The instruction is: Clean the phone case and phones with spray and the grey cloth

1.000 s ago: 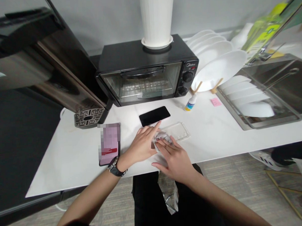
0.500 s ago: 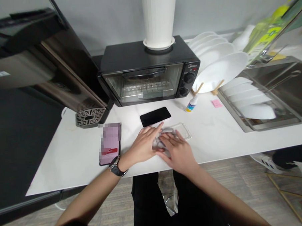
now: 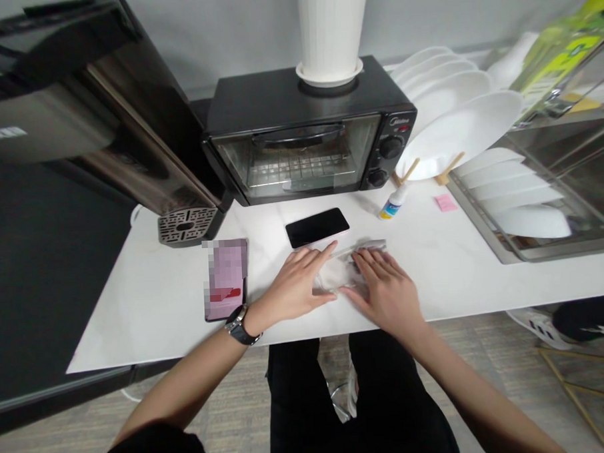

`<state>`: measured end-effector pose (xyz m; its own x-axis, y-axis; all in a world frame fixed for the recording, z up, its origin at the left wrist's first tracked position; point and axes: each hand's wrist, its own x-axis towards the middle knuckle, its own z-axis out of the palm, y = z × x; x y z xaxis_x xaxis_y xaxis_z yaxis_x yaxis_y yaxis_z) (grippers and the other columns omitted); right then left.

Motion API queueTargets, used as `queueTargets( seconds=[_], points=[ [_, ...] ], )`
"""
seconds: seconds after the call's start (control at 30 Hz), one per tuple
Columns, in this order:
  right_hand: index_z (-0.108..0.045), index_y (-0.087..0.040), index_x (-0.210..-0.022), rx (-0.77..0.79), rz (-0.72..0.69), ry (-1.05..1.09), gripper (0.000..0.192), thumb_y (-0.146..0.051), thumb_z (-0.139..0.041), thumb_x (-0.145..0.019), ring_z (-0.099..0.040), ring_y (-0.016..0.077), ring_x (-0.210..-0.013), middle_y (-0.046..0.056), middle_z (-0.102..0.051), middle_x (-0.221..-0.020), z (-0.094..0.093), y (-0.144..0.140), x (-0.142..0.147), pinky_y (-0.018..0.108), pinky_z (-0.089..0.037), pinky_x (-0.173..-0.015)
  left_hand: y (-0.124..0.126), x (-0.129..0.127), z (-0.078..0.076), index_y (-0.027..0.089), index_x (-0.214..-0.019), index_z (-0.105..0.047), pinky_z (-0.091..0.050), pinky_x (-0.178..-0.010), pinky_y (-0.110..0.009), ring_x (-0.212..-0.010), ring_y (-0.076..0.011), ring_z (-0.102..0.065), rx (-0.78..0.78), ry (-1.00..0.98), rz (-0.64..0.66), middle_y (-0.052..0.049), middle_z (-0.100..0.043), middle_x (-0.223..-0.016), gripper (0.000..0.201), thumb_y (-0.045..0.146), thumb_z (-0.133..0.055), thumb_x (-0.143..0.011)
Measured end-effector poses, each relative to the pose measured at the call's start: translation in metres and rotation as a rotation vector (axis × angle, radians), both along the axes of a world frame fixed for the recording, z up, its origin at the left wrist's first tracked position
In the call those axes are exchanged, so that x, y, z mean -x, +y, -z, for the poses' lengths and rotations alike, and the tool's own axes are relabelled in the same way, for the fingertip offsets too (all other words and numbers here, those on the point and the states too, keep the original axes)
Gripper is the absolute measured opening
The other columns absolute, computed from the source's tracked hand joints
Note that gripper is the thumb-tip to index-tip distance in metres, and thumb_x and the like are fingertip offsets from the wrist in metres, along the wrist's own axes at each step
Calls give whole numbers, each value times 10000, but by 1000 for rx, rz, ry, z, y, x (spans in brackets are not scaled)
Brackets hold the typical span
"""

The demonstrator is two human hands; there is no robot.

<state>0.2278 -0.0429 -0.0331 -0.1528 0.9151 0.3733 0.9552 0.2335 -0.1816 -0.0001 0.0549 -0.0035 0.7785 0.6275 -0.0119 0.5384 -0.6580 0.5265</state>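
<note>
A clear phone case [image 3: 369, 245] lies flat on the white table [image 3: 150, 306], mostly covered by my hands. My left hand [image 3: 294, 287], with a wristwatch, rests on its left end with fingers spread flat. A crumpled white wipe [image 3: 333, 274] shows between the hands. My right hand [image 3: 387, 291] lies palm down over the case, pressing on the wipe's right side. A black phone [image 3: 317, 226] lies screen up just beyond my left fingertips.
A second phone with a lit pinkish screen [image 3: 225, 278] lies left of my left hand. A black toaster oven [image 3: 308, 146] bearing a white vase [image 3: 329, 31] stands behind. A small bottle [image 3: 394, 204], pink note [image 3: 446, 203], white plates [image 3: 458, 126] and dish rack [image 3: 521, 203] are right.
My right hand has slid right and away along the case with the wipe, now covering most of it. My left hand stayed on the case's left end. The view shifted slightly.
</note>
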Motion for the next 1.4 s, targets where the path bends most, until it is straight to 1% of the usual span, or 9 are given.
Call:
queueTargets(
  seconds=[0.2,0.4,0.53,0.63,0.77,0.93,1.07,1.27,1.4],
  points=[
    [-690,-110,-1470,63,-293,157,680,-656,-596,-1075,-714,366,-1392,200,-743,-1483,-1,-14,36,578,-557,-1241,0,-1,-2,190,-1771,-251,-408,-1253,-459,-1407,-326,-570,-4,45,-53,-105,-661,-1559,1052,377,-848,-925],
    [-680,-261,-1500,50,-72,58,464,-507,-551,-1128,-744,354,-1348,131,-763,-1459,-2,-28,-13,605,-589,-1193,-3,-3,-3,240,-1780,-241,-391,-1274,-472,-1397,-335,-560,-16,77,-46,-84,-667,-1555,1028,467,-819,-961],
    [-661,-133,-1515,-5,34,24,602,-568,-580,-1107,-723,414,-1366,210,-730,-1495,2,-5,-12,650,-564,-1195,-2,-2,-2,264,-1780,-236,-412,-1246,-470,-1372,-327,-573,-49,65,-15,-85,-660,-1548,1026,480,-821,-966],
    [-671,-51,-1487,36,-104,92,679,-588,-635,-1074,-655,427,-1452,249,-701,-1524,2,2,15,620,-518,-1257,0,0,-3,252,-1779,-247,-420,-1235,-467,-1372,-327,-571,-57,46,-11,-109,-649,-1542,1004,477,-810,-978],
    [-697,-133,-1478,120,-280,214,668,-635,-679,-1036,-671,383,-1443,202,-727,-1508,-4,-16,30,596,-531,-1258,2,1,-1,266,-1784,-233,-447,-1200,-473,-1339,-331,-579,-34,47,-30,-112,-650,-1526,1001,441,-799,-977],
    [-730,-143,-1427,111,-82,112,477,-484,-575,-1131,-702,351,-1413,175,-763,-1460,-10,-31,-8,570,-524,-1257,1,-1,5,320,-1788,-203,-421,-1241,-515,-1372,-339,-564,-34,47,-35,-87,-646,-1515,1050,510,-811,-953],
    [-697,-69,-1470,80,81,17,573,-511,-584,-1124,-703,405,-1400,237,-719,-1500,-5,-10,-13,602,-501,-1265,1,-1,5,312,-1788,-207,-408,-1256,-504,-1378,-329,-565,-37,41,-12,-91,-647,-1519,1033,505,-800,-966],
    [-679,-31,-1487,85,-189,162,738,-620,-677,-1043,-657,425,-1455,265,-694,-1523,2,3,37,619,-493,-1292,5,2,6,270,-1788,-216,-461,-1186,-486,-1340,-336,-575,-51,46,-29,-114,-648,-1533,1055,482,-822,-950],
    [-697,-213,-1527,171,-258,211,624,-609,-679,-1046,-659,388,-1465,152,-695,-1557,-6,-14,39,598,-484,-1320,3,1,6,273,-1785,-209,-448,-1200,-478,-1359,-330,-575,-30,39,-62,-92,-657,-1555,1054,443,-824,-947]
  ],
)
